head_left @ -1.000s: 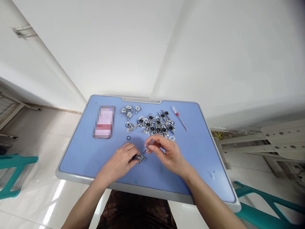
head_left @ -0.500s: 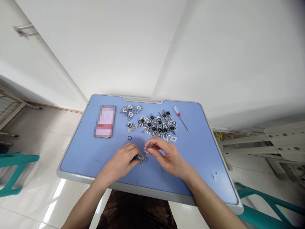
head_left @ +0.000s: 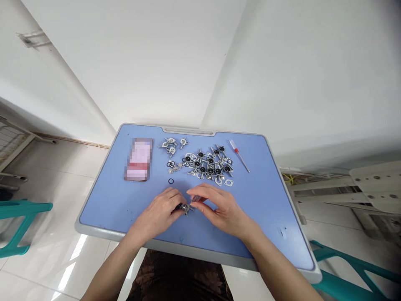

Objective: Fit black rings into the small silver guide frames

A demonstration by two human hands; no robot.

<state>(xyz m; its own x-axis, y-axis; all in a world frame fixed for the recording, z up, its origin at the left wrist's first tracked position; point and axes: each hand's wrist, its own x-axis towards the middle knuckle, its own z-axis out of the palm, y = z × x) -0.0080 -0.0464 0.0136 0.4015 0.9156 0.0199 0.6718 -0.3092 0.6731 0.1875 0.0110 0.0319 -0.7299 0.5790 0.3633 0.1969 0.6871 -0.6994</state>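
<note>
Compared with a second ago, the clear handle (head_left: pixel 196 198) sits lower and closer to the fitting (head_left: pixel 185 207), and my right fingers reach out straighter around it. My left hand and the fitting look much the same.

My left hand (head_left: pixel 161 211) is curled, pinching the fitting between thumb and fingers near the middle of the table (head_left: pixel 109 205); those fingers cover its left part. My right hand (head_left: pixel 219 207) is partly open, thumb and fingertips on either side of the handle. I can't tell whether its tip touches the fitting, because it is too small and partly hidden.

Just beyond my hands lies a black ring (head_left: pixel 171 181). Farther off, right of the ring, is a pile of parts (head_left: pixel 210 170) with black discs, a flat plate (head_left: pixel 229 183) at its near right. A smaller cluster (head_left: pixel 171 150) lies far left of the pile, a phone (head_left: pixel 138 159) left of that, and a screwdriver (head_left: pixel 239 156) at far right.
</note>
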